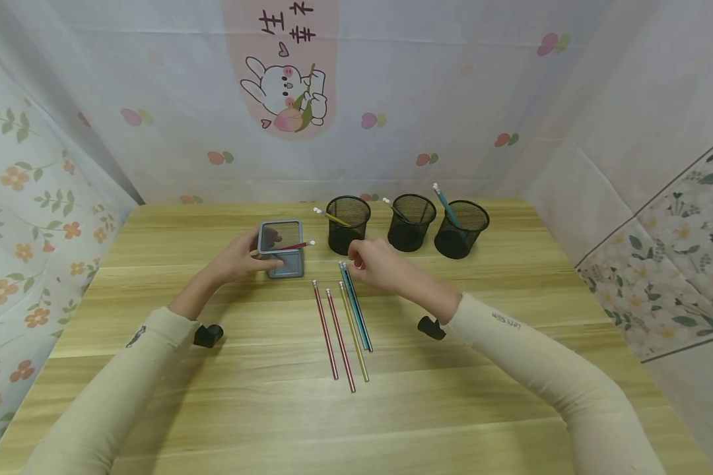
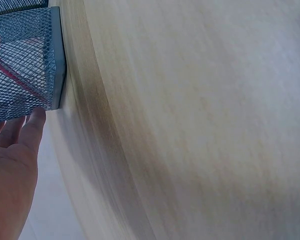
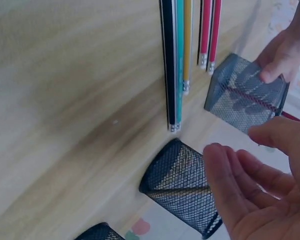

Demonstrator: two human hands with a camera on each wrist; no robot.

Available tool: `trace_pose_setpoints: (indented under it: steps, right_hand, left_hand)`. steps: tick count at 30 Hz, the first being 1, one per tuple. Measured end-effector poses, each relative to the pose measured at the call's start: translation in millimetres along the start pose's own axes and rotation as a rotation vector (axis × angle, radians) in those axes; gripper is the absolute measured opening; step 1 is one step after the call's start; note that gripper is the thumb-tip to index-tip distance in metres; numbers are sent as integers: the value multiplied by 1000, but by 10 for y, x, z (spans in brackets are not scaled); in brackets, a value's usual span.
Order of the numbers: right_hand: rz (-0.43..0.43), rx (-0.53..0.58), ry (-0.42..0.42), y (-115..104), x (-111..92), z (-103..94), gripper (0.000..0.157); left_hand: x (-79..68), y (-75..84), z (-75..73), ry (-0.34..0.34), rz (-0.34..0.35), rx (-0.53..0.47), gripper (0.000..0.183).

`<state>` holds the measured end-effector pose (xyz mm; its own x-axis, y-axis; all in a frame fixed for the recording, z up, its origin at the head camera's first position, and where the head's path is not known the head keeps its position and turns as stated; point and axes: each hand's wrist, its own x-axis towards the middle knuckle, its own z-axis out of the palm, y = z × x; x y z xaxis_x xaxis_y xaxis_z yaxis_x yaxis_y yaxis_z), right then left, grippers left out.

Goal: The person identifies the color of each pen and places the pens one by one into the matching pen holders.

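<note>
My left hand (image 1: 236, 256) grips a square grey mesh pen holder (image 2: 25, 60) from its left side, thumb on the near face. Inside the holder a red pencil (image 1: 297, 246) leans to the right. My right hand (image 3: 260, 185) hovers in front of a round black mesh cup (image 1: 347, 241), near the eraser ends of a teal pencil (image 3: 179, 60) and a black pencil (image 3: 167, 60). Its thumb and bent fingers stand apart with nothing between them. Left of that pair lie a yellow pencil (image 1: 354, 333) and two red pencils, one nearer the yellow pencil (image 1: 340, 340) and one farther left (image 1: 325, 330).
The left black cup holds a yellow pencil (image 1: 333, 218). Two more black mesh cups stand right of it, the middle one (image 1: 412, 236) with a dark pencil and the right one (image 1: 451, 245) with a teal pencil. A patterned curtain (image 1: 392, 99) hangs behind the wooden table (image 1: 243, 409).
</note>
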<state>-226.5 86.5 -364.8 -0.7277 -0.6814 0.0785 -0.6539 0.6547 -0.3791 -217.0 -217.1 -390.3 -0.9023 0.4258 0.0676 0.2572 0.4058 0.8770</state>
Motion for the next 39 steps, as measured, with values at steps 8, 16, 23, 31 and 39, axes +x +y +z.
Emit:
trace_pose_setpoints:
  steps: [8, 16, 23, 31, 39]
  right_hand:
    - [67, 56, -67, 14, -50, 60, 9]
    - [180, 94, -103, 88, -45, 178, 11]
    - [297, 225, -192, 111, -44, 236, 14]
    - [336, 287, -245, 108, -38, 323, 18]
    - [364, 167, -250, 41, -11, 355, 24]
  left_hand:
    - [4, -12, 4, 6, 1, -6, 60]
    - [-4, 8, 0, -4, -8, -17, 60]
    - [0, 5, 4, 1, 15, -16, 58]
    - [9, 10, 1, 0, 4, -16, 60]
    - [3, 3, 4, -1, 10, -18, 60]
